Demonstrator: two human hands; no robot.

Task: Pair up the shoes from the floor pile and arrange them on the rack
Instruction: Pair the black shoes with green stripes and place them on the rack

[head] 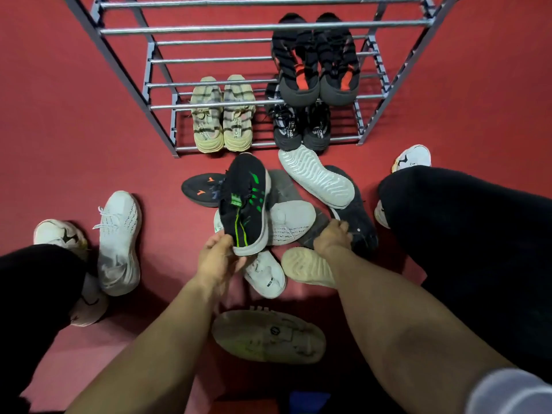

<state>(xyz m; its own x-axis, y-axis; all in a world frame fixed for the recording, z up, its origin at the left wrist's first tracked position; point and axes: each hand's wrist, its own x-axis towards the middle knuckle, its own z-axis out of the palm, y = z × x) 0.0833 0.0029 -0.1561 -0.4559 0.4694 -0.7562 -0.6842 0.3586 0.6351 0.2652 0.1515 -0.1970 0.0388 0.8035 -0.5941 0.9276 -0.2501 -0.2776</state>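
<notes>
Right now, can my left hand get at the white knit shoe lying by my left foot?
Probably not yet: the left hand grips the black and green shoe. The white knit shoe lies uncovered.

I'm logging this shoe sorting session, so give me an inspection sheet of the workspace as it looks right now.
Surface: red floor, shoes piled in front of the rack.
Job's things: grey metal rack holds a beige pair, a black pair and, one shelf higher, a black pair with red heels. Black shoe with green marks is lifted over the floor pile.
Clutter: single pale knit shoe lies apart at left.
Hands: left hand grips the green-marked shoe's heel; right hand reaches into the pile, fingers hidden.
Cables: nothing seen.
Surroundings: person's legs in black trousers, white sneakers.
</notes>
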